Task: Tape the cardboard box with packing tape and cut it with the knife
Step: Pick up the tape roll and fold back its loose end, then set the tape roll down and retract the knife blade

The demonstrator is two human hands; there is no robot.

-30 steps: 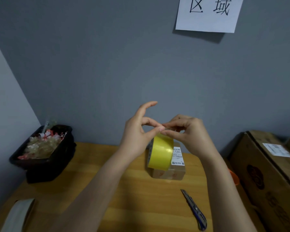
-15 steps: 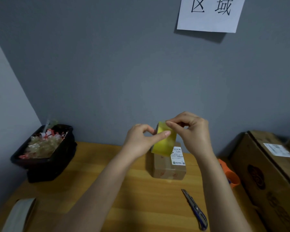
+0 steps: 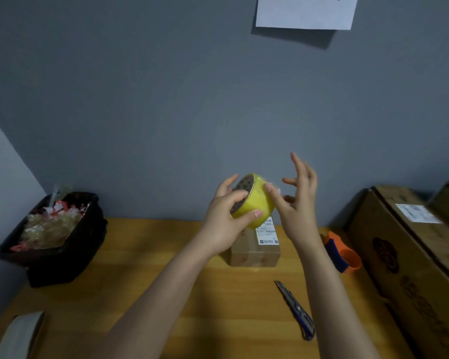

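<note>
Cardboard box on the worktop, near its back edge by the wall. Above the box, off the worktop: tape roll, gripped in left hand; right hand just right of the roll, thumb touching it, fingers spread. Knife in front of the box, slightly right. Tape dispenser right of the box; large cartons further right. Tray far left of the box. Second roll front-left of the box, at the worktop's near corner.
</note>
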